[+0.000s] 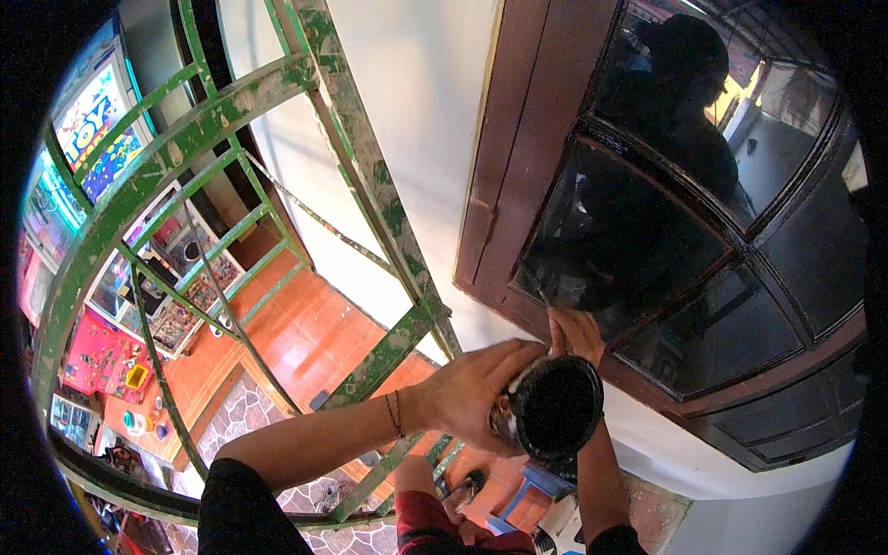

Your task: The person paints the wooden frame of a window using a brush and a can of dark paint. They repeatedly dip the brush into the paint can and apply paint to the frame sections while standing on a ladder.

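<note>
My left hand (pixel 472 393) is wrapped round the side of a round can (pixel 560 407). The can is tilted so its dark mouth faces up at me, and pale and brown smears mark its side. Just beyond the can, my right hand (pixel 575 335) has its fingers closed round what looks like a thin paintbrush (pixel 548 298), mostly hidden by the fingers. Its thin end points to the lower left corner of a window pane. The dark window (pixel 629 240) has glossy black bars and a brown outer frame (pixel 490 203). A dark reflection fills its glass.
Green, paint-flecked metal scaffolding (pixel 370 203) stands at my left, with rails curving round me. A white wall (pixel 398 55) runs beside the window. Far below lie orange floor tiles (pixel 305 301), a blue piece of furniture (pixel 532 486) and a glass display case (pixel 166 268).
</note>
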The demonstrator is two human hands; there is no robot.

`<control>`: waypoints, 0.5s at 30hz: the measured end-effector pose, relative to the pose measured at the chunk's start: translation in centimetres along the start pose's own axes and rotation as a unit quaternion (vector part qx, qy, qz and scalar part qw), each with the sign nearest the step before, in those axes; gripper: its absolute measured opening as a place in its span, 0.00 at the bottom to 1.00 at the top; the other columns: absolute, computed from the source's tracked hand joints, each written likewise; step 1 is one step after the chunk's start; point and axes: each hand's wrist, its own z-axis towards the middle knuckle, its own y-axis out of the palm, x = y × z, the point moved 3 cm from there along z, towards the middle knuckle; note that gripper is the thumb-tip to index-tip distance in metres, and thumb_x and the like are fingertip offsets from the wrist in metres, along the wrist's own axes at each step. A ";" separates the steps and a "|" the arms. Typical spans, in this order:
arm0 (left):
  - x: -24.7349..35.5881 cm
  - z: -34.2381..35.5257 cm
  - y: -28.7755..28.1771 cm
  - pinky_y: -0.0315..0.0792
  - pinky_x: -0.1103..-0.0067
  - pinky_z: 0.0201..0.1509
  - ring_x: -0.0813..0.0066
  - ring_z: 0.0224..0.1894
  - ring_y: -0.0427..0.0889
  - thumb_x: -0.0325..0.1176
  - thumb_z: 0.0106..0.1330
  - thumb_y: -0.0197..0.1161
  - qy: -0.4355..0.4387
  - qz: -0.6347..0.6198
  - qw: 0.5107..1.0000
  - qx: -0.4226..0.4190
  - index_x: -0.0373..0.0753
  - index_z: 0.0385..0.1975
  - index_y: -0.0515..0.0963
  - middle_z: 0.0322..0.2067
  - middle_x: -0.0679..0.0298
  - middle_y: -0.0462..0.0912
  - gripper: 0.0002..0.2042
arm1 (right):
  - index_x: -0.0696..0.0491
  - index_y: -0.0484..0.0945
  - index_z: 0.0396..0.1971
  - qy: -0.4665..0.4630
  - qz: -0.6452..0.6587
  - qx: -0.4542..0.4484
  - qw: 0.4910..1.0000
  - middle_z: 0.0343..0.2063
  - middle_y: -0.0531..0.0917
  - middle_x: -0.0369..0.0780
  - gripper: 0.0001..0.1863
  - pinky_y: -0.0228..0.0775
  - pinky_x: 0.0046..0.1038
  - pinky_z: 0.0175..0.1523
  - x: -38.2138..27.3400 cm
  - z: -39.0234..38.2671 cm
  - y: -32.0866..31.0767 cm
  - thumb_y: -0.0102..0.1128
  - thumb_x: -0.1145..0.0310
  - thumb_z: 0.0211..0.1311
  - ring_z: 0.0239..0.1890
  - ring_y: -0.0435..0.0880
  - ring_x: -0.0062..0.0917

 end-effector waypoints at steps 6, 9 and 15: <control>-0.7 -0.2 -1.7 0.76 0.63 0.63 0.47 0.58 0.81 0.47 0.36 0.88 -0.051 0.043 0.977 0.204 0.35 0.68 0.62 0.57 0.47 0.76 0.56 | 0.55 0.82 0.53 0.065 0.073 -0.050 0.994 0.47 0.85 0.48 0.20 0.73 0.46 0.62 2.6 -3.2 1.0 0.66 0.76 0.58 0.51 0.83 0.48; -1.1 -0.1 -2.3 0.76 0.64 0.62 0.52 0.57 0.82 0.46 0.36 0.88 -0.067 0.043 0.957 0.278 0.33 0.65 0.65 0.56 0.48 0.77 0.54 | 0.55 0.82 0.49 0.030 0.035 -0.058 0.997 0.47 0.83 0.49 0.16 0.70 0.49 0.64 1.9 -3.0 0.8 0.66 0.75 0.60 0.52 0.81 0.49; -2.2 -0.5 -2.8 0.77 0.68 0.61 0.58 0.55 0.83 0.43 0.38 0.87 -0.090 0.024 0.948 0.304 0.30 0.62 0.67 0.53 0.51 0.80 0.50 | 0.58 0.79 0.46 0.001 -0.054 -0.056 0.997 0.46 0.80 0.51 0.12 0.71 0.49 0.60 0.0 -2.2 1.3 0.66 0.75 0.63 0.51 0.78 0.53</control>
